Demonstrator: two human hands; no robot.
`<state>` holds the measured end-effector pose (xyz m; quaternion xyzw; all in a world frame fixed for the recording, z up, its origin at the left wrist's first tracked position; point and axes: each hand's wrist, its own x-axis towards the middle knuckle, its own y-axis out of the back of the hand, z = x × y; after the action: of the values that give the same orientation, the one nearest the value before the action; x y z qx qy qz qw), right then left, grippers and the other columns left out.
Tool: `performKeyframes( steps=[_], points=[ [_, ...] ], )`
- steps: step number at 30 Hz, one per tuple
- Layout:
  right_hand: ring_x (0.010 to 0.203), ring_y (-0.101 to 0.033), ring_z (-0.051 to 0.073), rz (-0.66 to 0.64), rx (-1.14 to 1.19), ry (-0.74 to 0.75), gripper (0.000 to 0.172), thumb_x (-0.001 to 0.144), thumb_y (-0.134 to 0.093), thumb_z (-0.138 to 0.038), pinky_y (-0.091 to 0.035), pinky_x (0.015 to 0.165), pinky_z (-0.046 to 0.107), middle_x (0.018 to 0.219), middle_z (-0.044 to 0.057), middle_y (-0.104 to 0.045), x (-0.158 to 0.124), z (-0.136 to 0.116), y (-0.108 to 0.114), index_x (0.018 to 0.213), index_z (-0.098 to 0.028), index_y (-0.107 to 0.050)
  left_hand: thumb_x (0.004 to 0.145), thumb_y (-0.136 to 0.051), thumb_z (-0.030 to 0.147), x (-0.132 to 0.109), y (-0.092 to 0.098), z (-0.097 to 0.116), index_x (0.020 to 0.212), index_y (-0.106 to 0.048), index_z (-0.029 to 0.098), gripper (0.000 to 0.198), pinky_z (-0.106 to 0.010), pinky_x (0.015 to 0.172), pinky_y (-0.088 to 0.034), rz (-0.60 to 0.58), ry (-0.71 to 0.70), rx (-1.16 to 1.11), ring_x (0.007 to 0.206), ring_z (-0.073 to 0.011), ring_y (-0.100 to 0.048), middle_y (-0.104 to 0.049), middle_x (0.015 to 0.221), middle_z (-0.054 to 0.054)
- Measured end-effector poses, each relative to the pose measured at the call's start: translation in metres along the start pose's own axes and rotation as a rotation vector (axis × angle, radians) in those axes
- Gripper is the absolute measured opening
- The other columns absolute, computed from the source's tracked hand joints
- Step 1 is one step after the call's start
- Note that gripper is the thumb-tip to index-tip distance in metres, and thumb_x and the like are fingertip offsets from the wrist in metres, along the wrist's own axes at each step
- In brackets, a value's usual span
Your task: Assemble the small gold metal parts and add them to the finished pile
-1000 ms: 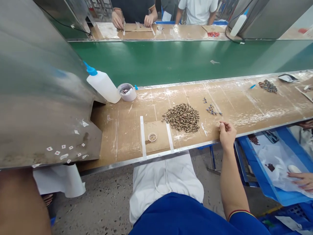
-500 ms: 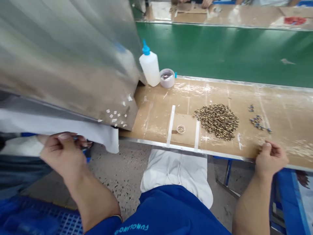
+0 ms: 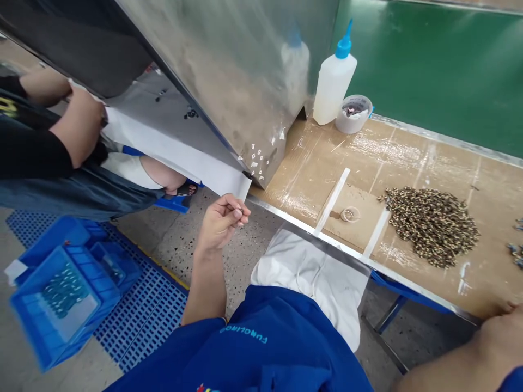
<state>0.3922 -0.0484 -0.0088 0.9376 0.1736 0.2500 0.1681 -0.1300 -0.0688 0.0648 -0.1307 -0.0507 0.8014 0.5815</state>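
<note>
The clearest writing here is on the person's own blue shirt: teal letters across the chest, upside down from this view, read roughly "FUQLINGO", and a small red and yellow mark sits at the bottom edge of the frame, too cut off to read. The left hand hangs in the middle of the frame above the speckled terrazzo floor, its fingertips pinched narrowly on a tiny dark piece, too small to identify. The right hand is cut off in the lower right corner, beside the metal-edged desk; how its fingers stand cannot be told. The desk's cardboard top is dusted white and carries a mound of speckled brown-gold pieces, a small ring between two white tape strips, and a translucent plastic bottle with a blue nozzle, unlabelled on the side in view. Upper left, a co-worker's hand reaches toward a long white sheet under a brushed-steel panel dotted with small paper scraps. Lower left — on a blue plastic grid mat — sits a blue crate holding rows of small parts.
</note>
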Motion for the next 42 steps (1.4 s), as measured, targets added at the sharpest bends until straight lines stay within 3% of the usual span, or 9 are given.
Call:
performKeyframes(
  steps=[6, 11, 15, 18, 20, 23, 27, 37, 42],
  points=[
    [0.067, -0.067, 0.043, 0.055, -0.005, -0.012, 0.04, 0.057, -0.067, -0.067, -0.05, 0.069, 0.068, 0.056, 0.009, -0.049, -0.002, -0.003, -0.002, 0.056, -0.034, -0.044, 0.067, -0.089, 0.053, 0.003, -0.036, -0.019, 0.081, -0.067, 0.013, 0.047, -0.017, 0.04, -0.049, -0.279, 0.107, -0.004, 0.046, -0.0101, -0.062, -0.069, 0.064, -0.002],
    [0.043, -0.046, 0.021, 0.078, 0.155, -0.07, 0.047, 0.053, -0.068, -0.072, -0.049, 0.053, 0.051, 0.05, 0.002, -0.048, -0.023, -0.023, 0.005, 0.062, -0.029, -0.054, 0.083, -0.075, 0.056, 0.01, -0.085, -0.043, 0.082, -0.066, 0.011, 0.046, -0.019, 0.044, -0.055, -0.522, 0.14, 0.032, 0.05, -0.0131, -0.068, -0.07, 0.064, -0.005],
    [0.056, -0.058, 0.018, -0.233, 0.158, -0.021, 0.038, 0.075, -0.068, -0.057, -0.049, 0.056, 0.036, 0.066, 0.003, -0.062, -0.065, -0.058, -0.002, 0.082, -0.02, -0.066, 0.09, -0.066, 0.058, 0.016, -0.118, -0.066, 0.087, -0.061, 0.012, 0.046, -0.019, 0.048, -0.056, -0.73, 0.174, 0.051, 0.054, -0.0126, -0.07, -0.074, 0.074, -0.007],
    [0.072, -0.066, 0.02, -0.753, 0.237, 0.072, 0.033, 0.082, -0.068, -0.049, -0.055, 0.066, 0.035, 0.082, 0.006, -0.07, -0.097, -0.085, -0.023, 0.096, -0.02, -0.069, 0.093, -0.061, 0.056, 0.02, -0.133, -0.083, 0.087, -0.058, 0.013, 0.044, -0.019, 0.05, -0.057, -0.822, 0.147, 0.077, 0.057, -0.0127, -0.07, -0.075, 0.078, -0.009],
    [0.071, -0.066, 0.019, -0.947, 0.308, 0.111, 0.031, 0.087, -0.065, -0.044, -0.055, 0.065, 0.033, 0.085, 0.006, -0.071, -0.114, -0.1, -0.04, 0.105, -0.02, -0.068, 0.095, -0.059, 0.053, 0.023, -0.137, -0.091, 0.088, -0.058, 0.013, 0.041, -0.02, 0.054, -0.059, -0.84, 0.104, 0.113, 0.06, -0.0128, -0.071, -0.075, 0.079, -0.009],
    [0.067, -0.062, 0.017, -1.056, 0.343, 0.178, 0.026, 0.09, -0.063, -0.038, -0.052, 0.061, 0.03, 0.084, 0.005, -0.07, -0.128, -0.116, -0.061, 0.108, -0.02, -0.068, 0.098, -0.057, 0.046, 0.025, -0.135, -0.097, 0.093, -0.059, 0.013, 0.034, -0.022, 0.061, -0.061, -0.836, 0.052, 0.144, 0.066, -0.0128, -0.073, -0.075, 0.083, -0.009],
    [0.068, -0.058, 0.016, -1.013, 0.326, 0.31, 0.012, 0.094, -0.061, -0.028, -0.049, 0.061, 0.029, 0.081, 0.003, -0.066, -0.134, -0.128, -0.073, 0.091, -0.021, -0.071, 0.096, -0.061, 0.041, 0.025, -0.129, -0.098, 0.094, -0.064, 0.012, 0.029, -0.022, 0.066, -0.061, -0.811, 0.049, 0.112, 0.072, -0.0132, -0.073, -0.075, 0.087, -0.009],
    [0.083, -0.055, 0.019, -0.877, 0.168, 0.775, 0.016, 0.096, -0.061, -0.02, -0.047, 0.074, 0.034, 0.094, 0.006, -0.062, -0.126, -0.145, -0.092, 0.083, -0.023, -0.071, 0.086, -0.073, 0.04, 0.027, -0.13, -0.096, 0.091, -0.073, 0.012, 0.029, -0.022, 0.061, -0.06, -0.764, 0.106, 0.162, 0.064, -0.0129, -0.07, -0.073, 0.079, -0.007],
    [0.082, -0.056, 0.02, -0.962, 0.145, 0.768, 0.019, 0.097, -0.059, -0.022, -0.048, 0.074, 0.035, 0.087, 0.005, -0.062, -0.119, -0.145, -0.087, 0.083, -0.023, -0.071, 0.085, -0.074, 0.042, 0.027, -0.13, -0.096, 0.092, -0.07, 0.012, 0.031, -0.022, 0.061, -0.062, -0.755, 0.139, 0.171, 0.065, -0.0153, -0.073, -0.072, 0.072, -0.005]
  ],
)
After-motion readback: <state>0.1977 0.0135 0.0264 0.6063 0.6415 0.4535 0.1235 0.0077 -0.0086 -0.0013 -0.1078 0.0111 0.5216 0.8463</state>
